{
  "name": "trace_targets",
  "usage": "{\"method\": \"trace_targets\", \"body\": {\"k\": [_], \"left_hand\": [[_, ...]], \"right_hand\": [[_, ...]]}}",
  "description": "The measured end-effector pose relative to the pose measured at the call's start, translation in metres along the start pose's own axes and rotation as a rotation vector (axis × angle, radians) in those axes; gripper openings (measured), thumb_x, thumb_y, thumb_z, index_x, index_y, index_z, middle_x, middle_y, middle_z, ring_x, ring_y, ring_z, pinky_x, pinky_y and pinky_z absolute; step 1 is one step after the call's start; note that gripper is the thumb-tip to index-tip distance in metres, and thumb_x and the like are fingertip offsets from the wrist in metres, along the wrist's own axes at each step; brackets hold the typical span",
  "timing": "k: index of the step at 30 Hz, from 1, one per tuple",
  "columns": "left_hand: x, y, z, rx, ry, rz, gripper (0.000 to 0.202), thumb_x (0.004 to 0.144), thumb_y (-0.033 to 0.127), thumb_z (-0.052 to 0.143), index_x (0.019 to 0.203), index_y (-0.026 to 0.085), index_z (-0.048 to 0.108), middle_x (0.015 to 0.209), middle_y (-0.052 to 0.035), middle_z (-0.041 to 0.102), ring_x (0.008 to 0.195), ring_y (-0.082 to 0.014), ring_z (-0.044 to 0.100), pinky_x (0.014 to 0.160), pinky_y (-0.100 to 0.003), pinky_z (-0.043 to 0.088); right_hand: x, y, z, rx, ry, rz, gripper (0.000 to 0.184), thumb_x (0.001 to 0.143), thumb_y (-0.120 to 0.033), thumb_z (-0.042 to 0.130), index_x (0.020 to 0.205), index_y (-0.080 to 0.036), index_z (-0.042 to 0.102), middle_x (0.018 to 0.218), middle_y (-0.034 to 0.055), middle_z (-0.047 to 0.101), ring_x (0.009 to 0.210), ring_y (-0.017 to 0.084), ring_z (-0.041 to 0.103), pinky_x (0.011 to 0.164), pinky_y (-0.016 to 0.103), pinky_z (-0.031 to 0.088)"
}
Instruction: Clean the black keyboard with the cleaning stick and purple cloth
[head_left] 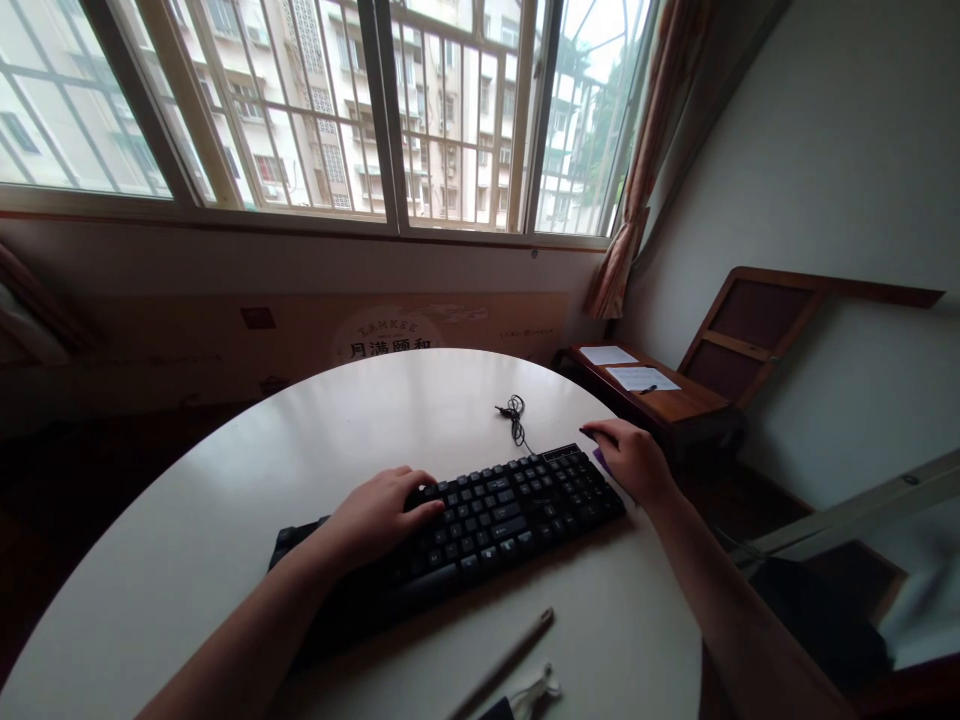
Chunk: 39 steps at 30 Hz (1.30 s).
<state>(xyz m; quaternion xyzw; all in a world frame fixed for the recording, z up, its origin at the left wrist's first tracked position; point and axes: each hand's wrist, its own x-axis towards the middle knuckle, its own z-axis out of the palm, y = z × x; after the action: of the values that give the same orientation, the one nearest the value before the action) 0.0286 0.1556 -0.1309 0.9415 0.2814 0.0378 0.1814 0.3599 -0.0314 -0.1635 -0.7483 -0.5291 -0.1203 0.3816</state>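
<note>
A black keyboard [510, 515] lies at a slant across the white round table [315, 425]. My left hand [386, 510] rests on its left half, with the thumb over the keys and the fingers apart, curving towards the far edge. At the keyboard's right end is my right hand [630, 460], closed around a purple thing [600, 459]. Only a bit of purple shows below the fingers, and a dark tip sticks out by the index finger; its kind is hidden. The keyboard's coiled black cable [516, 418] lies beyond the far edge.
Near me on the table lie a pale pen-like stick [514, 655] and a small item with a white cord [544, 685]. Papers [641, 379] with a pen sit on a wooden bench [697, 400] at the right. Barred windows [450, 130] and a printed board [300, 335] stand behind.
</note>
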Motion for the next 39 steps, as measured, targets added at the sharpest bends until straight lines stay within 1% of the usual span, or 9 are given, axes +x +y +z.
{"method": "trace_targets", "body": {"k": [2,5,7,9,13,19,27,32,39], "left_hand": [[0.000,0.001,-0.001,0.006,-0.002,-0.001,0.049,0.084,0.060,0.047,0.113,0.025,0.066,0.116,-0.0085,0.065,0.107,-0.0289,0.059,0.089,-0.037,0.047],[0.000,0.001,-0.001,0.012,-0.009,0.001,0.050,0.085,0.060,0.046,0.114,0.025,0.066,0.116,-0.0087,0.065,0.106,-0.0291,0.059,0.088,-0.038,0.047],[-0.001,0.001,-0.001,0.009,-0.007,0.006,0.049,0.085,0.060,0.046,0.114,0.025,0.066,0.116,-0.0083,0.065,0.106,-0.0289,0.060,0.087,-0.037,0.048],[-0.001,0.001,-0.001,0.004,0.002,0.009,0.049,0.085,0.060,0.046,0.113,0.025,0.066,0.115,-0.0080,0.066,0.105,-0.0285,0.060,0.087,-0.037,0.048],[-0.001,-0.001,0.000,0.006,0.010,0.005,0.049,0.084,0.060,0.047,0.113,0.025,0.066,0.114,-0.0075,0.066,0.104,-0.0283,0.061,0.085,-0.035,0.048],[0.000,-0.001,0.000,0.021,0.002,0.009,0.048,0.086,0.058,0.046,0.113,0.025,0.065,0.115,-0.0076,0.065,0.105,-0.0279,0.060,0.087,-0.036,0.047],[0.000,0.000,0.000,0.014,-0.005,0.001,0.047,0.085,0.057,0.047,0.114,0.025,0.065,0.116,-0.0085,0.065,0.105,-0.0283,0.059,0.088,-0.037,0.047],[0.000,0.000,0.000,0.012,-0.008,-0.009,0.047,0.085,0.057,0.047,0.113,0.024,0.065,0.115,-0.0087,0.065,0.105,-0.0284,0.059,0.088,-0.037,0.046],[0.001,0.000,0.001,0.004,-0.001,-0.012,0.047,0.084,0.058,0.048,0.111,0.025,0.066,0.115,-0.0083,0.065,0.105,-0.0285,0.060,0.088,-0.037,0.047]], "right_hand": [[0.000,-0.001,0.000,-0.014,-0.007,0.024,0.026,0.090,-0.024,0.048,0.103,-0.023,0.071,0.106,0.0040,0.071,0.099,0.019,0.064,0.091,0.030,0.047],[-0.002,-0.009,0.000,-0.072,-0.179,0.028,0.024,0.089,-0.029,0.051,0.097,-0.023,0.073,0.100,0.0042,0.071,0.093,0.019,0.065,0.086,0.028,0.047],[-0.002,-0.014,-0.001,-0.108,-0.257,0.046,0.026,0.090,-0.033,0.050,0.090,-0.022,0.074,0.096,0.0052,0.071,0.088,0.018,0.065,0.082,0.027,0.046],[-0.002,-0.016,-0.003,-0.127,-0.276,0.094,0.031,0.092,-0.035,0.047,0.087,-0.020,0.073,0.093,0.0067,0.071,0.085,0.019,0.064,0.079,0.026,0.046],[-0.001,-0.013,-0.004,-0.124,-0.295,0.179,0.033,0.092,-0.033,0.044,0.090,-0.019,0.073,0.085,0.0075,0.072,0.081,0.019,0.064,0.073,0.025,0.045],[-0.001,-0.007,0.000,-0.097,-0.315,0.216,0.025,0.090,-0.030,0.046,0.090,-0.020,0.068,0.087,0.0053,0.071,0.081,0.018,0.064,0.074,0.026,0.044],[0.000,-0.010,0.005,-0.102,-0.339,0.080,0.020,0.090,-0.023,0.045,0.091,-0.018,0.065,0.097,0.0065,0.065,0.091,0.018,0.061,0.087,0.028,0.042],[-0.001,-0.020,0.009,-0.139,-0.330,0.047,0.022,0.092,-0.023,0.044,0.089,-0.019,0.065,0.097,0.0062,0.063,0.090,0.017,0.060,0.085,0.027,0.042],[-0.003,-0.045,0.012,-0.201,-0.342,-0.046,0.023,0.094,-0.024,0.044,0.091,-0.020,0.066,0.099,0.0039,0.065,0.089,0.016,0.061,0.076,0.025,0.041]]}}
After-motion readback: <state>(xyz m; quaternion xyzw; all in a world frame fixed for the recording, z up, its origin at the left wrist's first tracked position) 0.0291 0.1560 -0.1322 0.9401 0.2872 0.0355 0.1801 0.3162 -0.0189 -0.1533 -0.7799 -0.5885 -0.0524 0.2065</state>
